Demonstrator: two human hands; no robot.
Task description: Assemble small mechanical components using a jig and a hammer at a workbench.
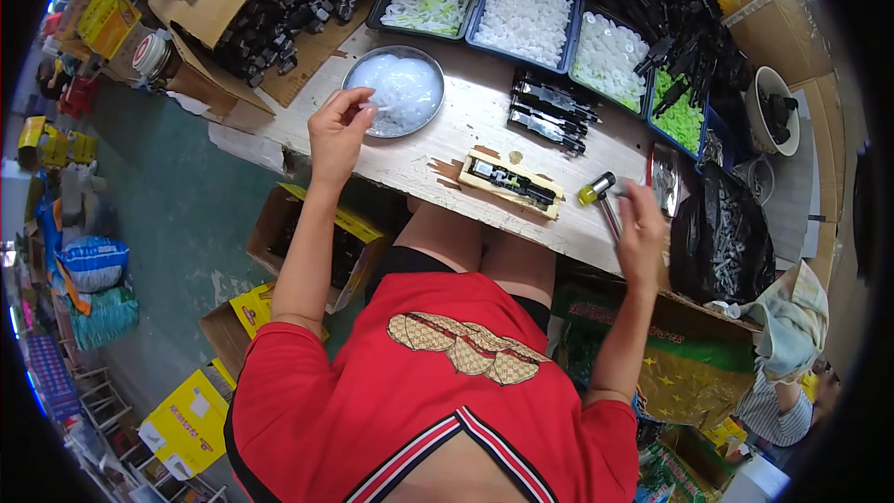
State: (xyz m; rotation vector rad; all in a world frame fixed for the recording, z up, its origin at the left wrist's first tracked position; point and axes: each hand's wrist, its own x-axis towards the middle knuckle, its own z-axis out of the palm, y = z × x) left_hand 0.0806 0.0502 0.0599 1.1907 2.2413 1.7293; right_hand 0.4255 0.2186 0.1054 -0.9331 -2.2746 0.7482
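Observation:
My left hand (340, 135) is at the near left rim of a round metal dish (440, 93), its thumb and fingertips pinched on a small white plastic piece (380, 108). Cloudy white material and small pale pieces lie in the dish. My right hand (643, 233), slightly blurred, is beside a small hammer (597, 188) with a yellow-ended head; its fingers are curved and apart, with nothing visible in them. Between the hands, a wooden fixture (512, 196) holds a black plastic assembly (507, 177) with white and metal parts.
Trays of white strips (428, 0), white pieces (523, 19), translucent discs (610, 56) and green pieces (678, 116) line the back. Black assemblies (551, 112) lie before them. A carton of black parts (196, 61) stands left, a black bag (722, 242) right.

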